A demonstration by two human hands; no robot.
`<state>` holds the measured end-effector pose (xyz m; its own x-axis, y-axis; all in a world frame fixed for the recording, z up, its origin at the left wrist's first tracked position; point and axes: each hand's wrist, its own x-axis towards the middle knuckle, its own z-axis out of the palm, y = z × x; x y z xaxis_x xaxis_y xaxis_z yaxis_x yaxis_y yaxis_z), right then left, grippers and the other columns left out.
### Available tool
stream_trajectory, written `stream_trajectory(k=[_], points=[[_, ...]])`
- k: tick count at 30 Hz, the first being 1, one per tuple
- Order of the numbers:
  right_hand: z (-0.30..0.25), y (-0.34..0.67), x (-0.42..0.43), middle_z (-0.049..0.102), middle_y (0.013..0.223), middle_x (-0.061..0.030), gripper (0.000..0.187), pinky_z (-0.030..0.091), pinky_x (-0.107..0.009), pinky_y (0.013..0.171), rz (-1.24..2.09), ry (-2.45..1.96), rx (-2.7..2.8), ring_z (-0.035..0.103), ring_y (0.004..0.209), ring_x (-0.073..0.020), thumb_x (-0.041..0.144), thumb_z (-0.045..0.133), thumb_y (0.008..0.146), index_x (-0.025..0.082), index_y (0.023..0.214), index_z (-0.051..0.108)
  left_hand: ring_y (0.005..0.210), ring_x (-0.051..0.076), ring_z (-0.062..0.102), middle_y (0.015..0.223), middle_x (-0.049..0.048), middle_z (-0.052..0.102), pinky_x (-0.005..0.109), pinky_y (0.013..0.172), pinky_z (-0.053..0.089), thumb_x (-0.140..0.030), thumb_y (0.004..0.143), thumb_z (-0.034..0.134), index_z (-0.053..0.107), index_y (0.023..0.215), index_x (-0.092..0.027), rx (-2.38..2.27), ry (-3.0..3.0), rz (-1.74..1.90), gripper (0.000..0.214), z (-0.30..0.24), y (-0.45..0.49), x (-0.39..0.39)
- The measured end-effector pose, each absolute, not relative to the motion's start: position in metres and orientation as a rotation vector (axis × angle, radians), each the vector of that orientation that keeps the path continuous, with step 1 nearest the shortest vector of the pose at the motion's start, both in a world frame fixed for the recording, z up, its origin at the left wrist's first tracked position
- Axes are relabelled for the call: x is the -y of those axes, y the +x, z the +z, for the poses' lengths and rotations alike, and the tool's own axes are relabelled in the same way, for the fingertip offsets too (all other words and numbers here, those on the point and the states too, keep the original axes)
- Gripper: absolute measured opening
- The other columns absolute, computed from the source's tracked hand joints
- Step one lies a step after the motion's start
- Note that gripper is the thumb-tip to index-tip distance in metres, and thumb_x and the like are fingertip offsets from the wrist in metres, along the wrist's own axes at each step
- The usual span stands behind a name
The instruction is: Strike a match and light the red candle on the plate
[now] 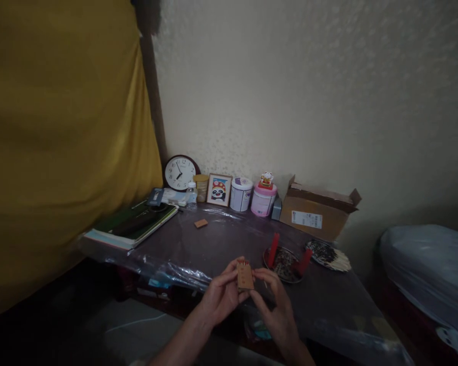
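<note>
left hand [220, 295] and right hand [277, 301] angled inward on my feed, pinching a brown matchbox [246, 277] between them, red match tips [244, 263] upward, over the near edge of the desk [223, 241]

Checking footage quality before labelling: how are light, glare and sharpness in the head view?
Head view: dim overall, very dark under the dark brown table; pale glare streaks the clear plastic sheet at its front edge; big numerals on the round white dark-rimmed clock legible; marks on the small brown cardboard matchbox unreadable; grey plastic-wrapped bundle at right looks soft.
</note>
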<state>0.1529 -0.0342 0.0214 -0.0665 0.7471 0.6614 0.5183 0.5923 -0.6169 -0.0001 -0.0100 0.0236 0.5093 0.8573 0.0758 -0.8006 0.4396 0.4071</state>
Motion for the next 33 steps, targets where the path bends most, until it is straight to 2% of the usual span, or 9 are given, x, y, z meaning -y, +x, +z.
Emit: stream_trajectory(k=[11,20,24,30,33], points=[[0.023,0.159,0.038,0.054,0.12,-0.0044,0.042,0.04,-0.035,0.096,0.478,-1.165,1.763,0.05,0.113,-0.0206,0.027,0.059,0.078,0.026,0.117,0.046,0.088,0.018,0.06,0.095,0.0081,0.063,0.029,0.072,0.044,-0.016,0.083,0.045,0.056,0.104,-0.018,-0.136,0.461,0.973,0.024,0.025,0.003,0.013],[0.026,0.156,0.041,0.06,0.109,-0.0044,0.037,0.045,-0.031,0.09,0.51,-1.176,1.717,0.056,0.103,-0.02,0.022,0.059,0.074,0.023,0.11,0.051,0.085,0.017,0.06,0.092,0.0073,0.063,0.029,0.073,0.044,-0.019,0.083,0.046,0.058,0.098,-0.017,-0.173,0.507,0.952,0.019,0.023,0.003,0.014],[0.026,0.158,0.037,0.062,0.106,-0.0046,0.033,0.046,-0.032,0.088,0.463,-1.221,1.676,0.057,0.101,-0.0205,0.024,0.058,0.074,0.022,0.107,0.053,0.083,0.018,0.061,0.1,0.0079,0.062,0.034,0.076,0.044,-0.028,0.083,0.049,0.057,0.105,-0.02,-0.308,0.651,0.966,0.025,0.023,0.001,0.013],[0.024,0.162,0.034,0.061,0.106,-0.0053,0.031,0.046,-0.033,0.088,0.442,-1.273,1.662,0.057,0.1,-0.0206,0.026,0.057,0.076,0.022,0.106,0.053,0.099,0.021,0.056,0.114,0.0068,0.059,0.032,0.08,0.042,-0.029,0.076,0.06,0.055,0.111,-0.024,-0.484,0.984,1.108,0.036,0.022,-0.005,0.012],[0.024,0.161,0.035,0.062,0.105,-0.0051,0.03,0.046,-0.033,0.087,0.439,-1.286,1.664,0.058,0.099,-0.0203,0.027,0.057,0.076,0.022,0.106,0.053,0.098,0.02,0.056,0.11,0.0058,0.062,0.031,0.084,0.04,-0.026,0.073,0.064,0.055,0.111,-0.024,-0.512,1.124,1.099,0.039,0.022,-0.008,0.012]])
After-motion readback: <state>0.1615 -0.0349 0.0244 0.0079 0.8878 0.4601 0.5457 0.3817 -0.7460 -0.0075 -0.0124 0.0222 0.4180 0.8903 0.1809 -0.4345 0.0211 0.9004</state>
